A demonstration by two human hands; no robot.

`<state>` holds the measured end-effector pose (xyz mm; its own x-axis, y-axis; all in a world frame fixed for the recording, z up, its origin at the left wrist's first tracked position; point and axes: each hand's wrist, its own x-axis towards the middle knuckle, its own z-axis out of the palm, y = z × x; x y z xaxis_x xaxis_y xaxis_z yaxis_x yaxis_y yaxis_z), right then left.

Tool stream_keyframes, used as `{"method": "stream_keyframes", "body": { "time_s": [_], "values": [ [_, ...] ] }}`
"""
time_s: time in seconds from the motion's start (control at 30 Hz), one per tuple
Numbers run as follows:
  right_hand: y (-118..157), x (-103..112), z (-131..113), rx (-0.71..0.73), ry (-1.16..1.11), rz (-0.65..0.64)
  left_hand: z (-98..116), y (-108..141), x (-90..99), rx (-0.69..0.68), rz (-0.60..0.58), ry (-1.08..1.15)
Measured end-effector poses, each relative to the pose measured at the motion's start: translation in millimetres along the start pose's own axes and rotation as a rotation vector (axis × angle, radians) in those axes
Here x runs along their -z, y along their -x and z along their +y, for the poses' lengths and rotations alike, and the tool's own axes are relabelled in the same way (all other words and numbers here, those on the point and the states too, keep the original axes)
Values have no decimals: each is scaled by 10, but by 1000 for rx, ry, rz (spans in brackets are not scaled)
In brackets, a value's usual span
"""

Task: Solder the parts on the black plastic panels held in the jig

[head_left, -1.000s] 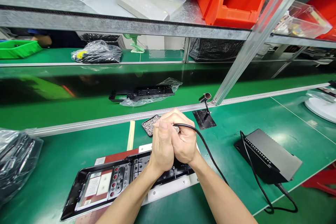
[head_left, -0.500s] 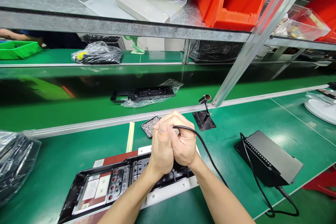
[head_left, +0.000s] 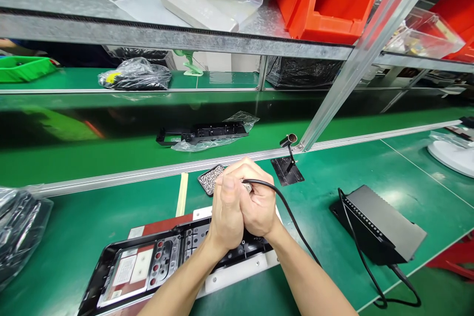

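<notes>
Above the right part of a long black housing (head_left: 163,261), my left hand (head_left: 226,217) and my right hand (head_left: 259,207) are pressed together. Their fingers are wrapped round a tool whose metal end (head_left: 247,186) shows at the top, with a black cable (head_left: 289,207) running from it to the lower right. Most of the tool is hidden by my hands. The housing lies on a white and red-brown fixture (head_left: 237,274). Behind my hands sits a small black tray of screws (head_left: 210,180).
A black metal holder (head_left: 288,170) stands behind my hands to the right. Farther right is a grey and black box (head_left: 381,222) with cables. Wrapped parts (head_left: 22,232) lie at the left edge. A metal shelf (head_left: 166,37) crosses above, carrying a red bin (head_left: 333,24).
The view has shifted very slightly, so the bench items sit a little farther left. My hands keep the same joined grip over the housing.
</notes>
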<state>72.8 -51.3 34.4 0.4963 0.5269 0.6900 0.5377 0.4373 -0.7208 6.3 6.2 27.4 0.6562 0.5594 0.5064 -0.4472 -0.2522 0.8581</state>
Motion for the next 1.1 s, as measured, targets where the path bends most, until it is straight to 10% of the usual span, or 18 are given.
{"method": "stream_keyframes", "body": {
  "time_s": [1.1],
  "values": [
    [-35, -12, -42, -16, 8, -8, -102, 43, 61, -20, 135, -12]
  ]
}}
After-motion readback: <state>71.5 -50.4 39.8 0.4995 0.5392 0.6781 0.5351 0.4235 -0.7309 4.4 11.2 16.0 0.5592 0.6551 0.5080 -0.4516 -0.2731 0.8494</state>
